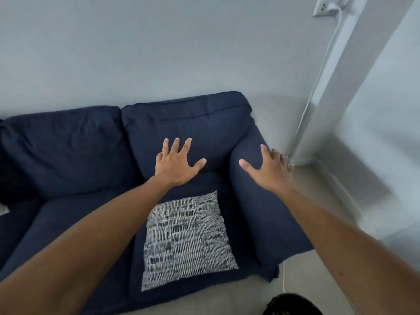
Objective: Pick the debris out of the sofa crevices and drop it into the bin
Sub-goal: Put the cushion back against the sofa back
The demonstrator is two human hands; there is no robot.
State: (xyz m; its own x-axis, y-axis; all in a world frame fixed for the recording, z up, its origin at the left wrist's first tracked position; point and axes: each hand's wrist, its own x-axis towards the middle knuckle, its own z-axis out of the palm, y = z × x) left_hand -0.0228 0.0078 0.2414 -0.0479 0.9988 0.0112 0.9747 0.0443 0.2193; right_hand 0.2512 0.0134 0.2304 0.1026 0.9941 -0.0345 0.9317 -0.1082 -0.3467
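Note:
A dark blue sofa (68, 144) stands against the pale wall. My left hand (176, 163) lies flat with fingers spread on the lower part of the right back cushion (193, 123). My right hand (271, 167) rests open on top of the right armrest (256, 201), fingers reaching over its outer side. Both hands hold nothing. The crevice between the seat and the armrest runs between my hands. No debris shows. A dark round object (292, 304) at the bottom edge may be the bin; I cannot tell.
A grey-and-white woven throw pillow (186, 237) lies on the right seat cushion. A white cable (318, 87) runs down the wall from a socket (322, 6) to the floor beside the sofa. A small pale item (3, 210) lies at the far left.

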